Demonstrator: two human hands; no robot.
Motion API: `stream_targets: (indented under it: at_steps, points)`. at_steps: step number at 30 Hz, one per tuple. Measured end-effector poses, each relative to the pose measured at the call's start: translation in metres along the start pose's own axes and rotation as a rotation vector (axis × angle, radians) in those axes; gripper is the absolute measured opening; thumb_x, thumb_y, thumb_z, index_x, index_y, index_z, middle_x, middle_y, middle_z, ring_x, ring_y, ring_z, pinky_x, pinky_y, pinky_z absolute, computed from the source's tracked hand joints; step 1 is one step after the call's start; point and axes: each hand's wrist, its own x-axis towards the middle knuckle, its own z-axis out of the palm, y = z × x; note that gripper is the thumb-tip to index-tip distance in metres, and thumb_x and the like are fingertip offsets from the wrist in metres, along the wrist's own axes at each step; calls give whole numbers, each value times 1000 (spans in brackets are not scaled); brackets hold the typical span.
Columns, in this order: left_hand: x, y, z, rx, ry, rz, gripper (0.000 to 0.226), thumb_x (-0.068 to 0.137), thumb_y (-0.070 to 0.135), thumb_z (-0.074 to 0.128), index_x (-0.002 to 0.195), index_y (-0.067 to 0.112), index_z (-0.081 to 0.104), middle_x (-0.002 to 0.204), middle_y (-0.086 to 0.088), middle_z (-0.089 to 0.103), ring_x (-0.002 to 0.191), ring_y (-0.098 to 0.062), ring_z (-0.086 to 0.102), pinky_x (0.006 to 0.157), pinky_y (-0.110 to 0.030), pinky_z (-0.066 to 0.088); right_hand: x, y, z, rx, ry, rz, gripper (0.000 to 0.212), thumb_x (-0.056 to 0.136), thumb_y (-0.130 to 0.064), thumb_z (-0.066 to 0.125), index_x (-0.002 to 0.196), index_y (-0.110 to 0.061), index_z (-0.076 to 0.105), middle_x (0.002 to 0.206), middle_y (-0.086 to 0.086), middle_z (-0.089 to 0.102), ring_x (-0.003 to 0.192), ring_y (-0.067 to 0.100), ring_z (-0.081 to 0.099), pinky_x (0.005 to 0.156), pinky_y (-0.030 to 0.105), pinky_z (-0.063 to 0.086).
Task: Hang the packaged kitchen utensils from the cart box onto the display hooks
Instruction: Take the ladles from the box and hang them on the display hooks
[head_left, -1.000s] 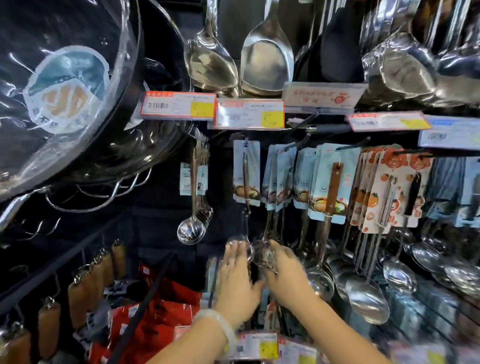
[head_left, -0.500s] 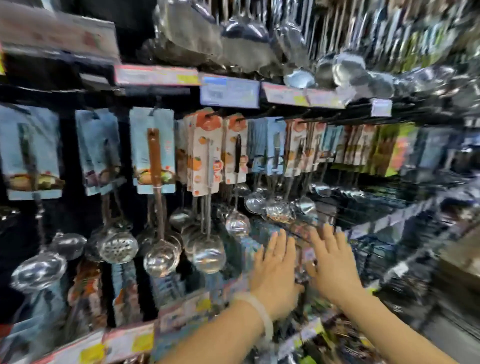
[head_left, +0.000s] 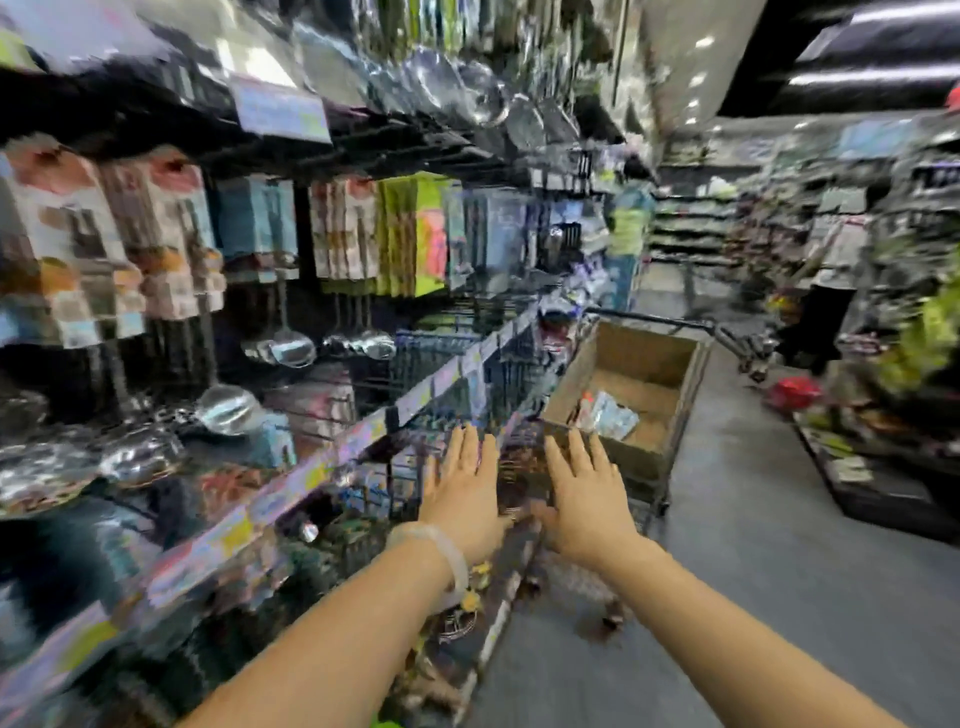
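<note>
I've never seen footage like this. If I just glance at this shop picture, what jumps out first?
Two bare hands stretch forward at the bottom centre, the left hand with a pale bracelet on its wrist and the right hand, fingers spread and holding nothing. Just beyond them, an open cardboard box sits on a cart in the aisle with a few packets inside. To the left, shiny ladles in coloured card packaging hang from the display hooks.

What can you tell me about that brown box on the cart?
The open brown cardboard box sits on a dark metal cart in the aisle, beside the shelves. Its top is open and it looks mostly empty: a few blurry packaged items lie on its floor. Neither hand touches it; both are short of its near wall.
</note>
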Motion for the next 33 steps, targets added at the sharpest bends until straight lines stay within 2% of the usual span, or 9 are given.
stream_targets:
  at_steps: [9,17,21,25,28,30,33]
  points:
    - [194,53,49,25,-16,210,87,92,36,51,149,17,-13,157,-4,-23,145,-22,-20,118,-45,-4,141,112,38,-8,7,214,78,93,-42,48,150,-24,-2,159,8,-11,146,32,-10,120,46,7]
    - [402,55,45,-22,-87,199,90,91,40,52,149,18,-12,157,-5,-21,145,-24,-19,119,-46,0,309,195,41,34,32,365,69,96,-38,43,151,-21,6,160,7,-3,147,29,-3,121,41,9]
    - [478,71,82,25,-195,215,90,91,40,53,149,18,-12,157,-6,-23,145,-24,-20,119,-47,-1,366,240,74,90,-65,437,69,95,-40,42,151,-23,3,160,6,-6,147,29,-6,120,41,8]
    - [557,95,127,11,-237,259,91,91,39,53,148,20,-15,157,-7,-22,145,-25,-19,120,-47,-2,445,295,103,101,-120,445,76,92,-36,51,150,-21,4,160,8,-5,147,30,-4,121,42,10]
    - [621,113,158,-24,-269,234,89,91,40,52,149,20,-13,158,-7,-17,146,-24,-15,120,-46,2,510,339,127,135,-164,386,73,92,-29,52,150,-19,8,159,10,4,147,30,1,119,40,8]
    - [664,123,178,-44,-327,181,90,89,43,54,149,20,-8,159,-8,-13,147,-25,-11,121,-45,5,552,370,151,186,-232,384,70,91,-31,53,148,-17,15,156,12,15,144,33,13,117,41,17]
    - [716,136,204,-135,-435,93,83,90,39,54,150,17,0,159,-12,-5,148,-28,-3,121,-41,9,606,413,194,253,-317,454,63,90,-43,51,141,-15,26,147,13,30,130,36,35,103,43,37]
